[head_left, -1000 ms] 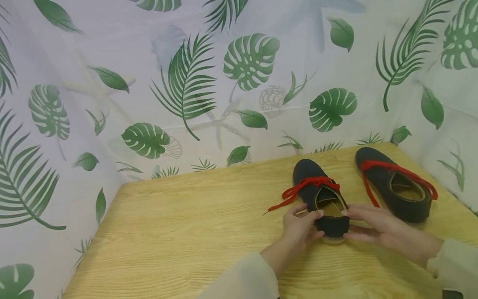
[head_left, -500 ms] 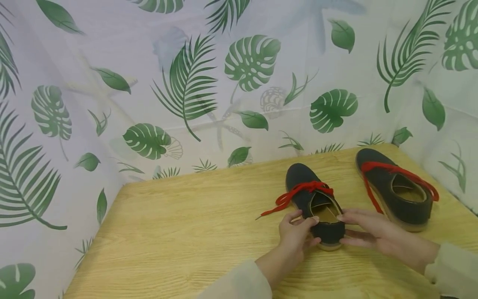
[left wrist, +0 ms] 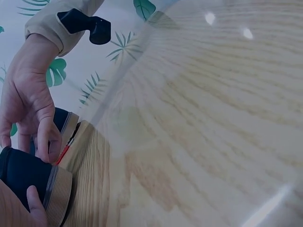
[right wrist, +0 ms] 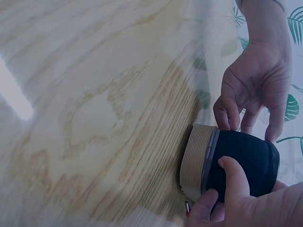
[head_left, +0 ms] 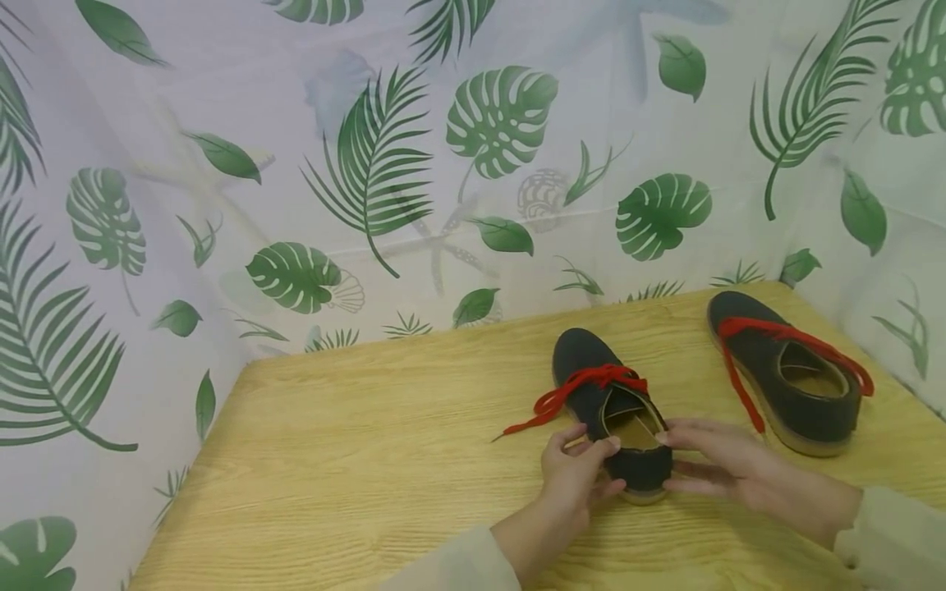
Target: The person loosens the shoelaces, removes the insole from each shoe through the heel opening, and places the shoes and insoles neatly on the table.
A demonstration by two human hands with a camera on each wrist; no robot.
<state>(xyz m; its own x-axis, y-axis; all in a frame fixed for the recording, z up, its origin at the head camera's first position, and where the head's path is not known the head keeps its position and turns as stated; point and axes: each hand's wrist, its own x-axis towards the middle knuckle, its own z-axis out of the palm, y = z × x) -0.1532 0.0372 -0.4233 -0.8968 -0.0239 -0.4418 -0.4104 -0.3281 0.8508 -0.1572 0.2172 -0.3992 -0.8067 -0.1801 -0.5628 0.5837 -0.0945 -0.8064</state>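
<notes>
A dark navy shoe (head_left: 587,402) with red laces (head_left: 591,377) lies sole down on the wooden table, toe pointing away and a little left. My left hand (head_left: 572,476) grips the left side of its heel, thumb at the collar's rim. Opposite it, my right hand (head_left: 746,464) holds the right side of the heel by the rim and lower edge. Both wrist views show the heel (left wrist: 28,177) and its ribbed tan sole (right wrist: 196,156) between the hands. A matching shoe (head_left: 813,419) stands to the right, untouched, its red lace draped over it.
The table (head_left: 355,460) has a light wood grain. A white cloth with green leaf prints (head_left: 502,123) hangs behind and on both sides. The second shoe sits close to the table's right edge.
Both hands have moved the shoe left and slightly towards me, its toe swinging a little further left. The matching shoe has stayed in place.
</notes>
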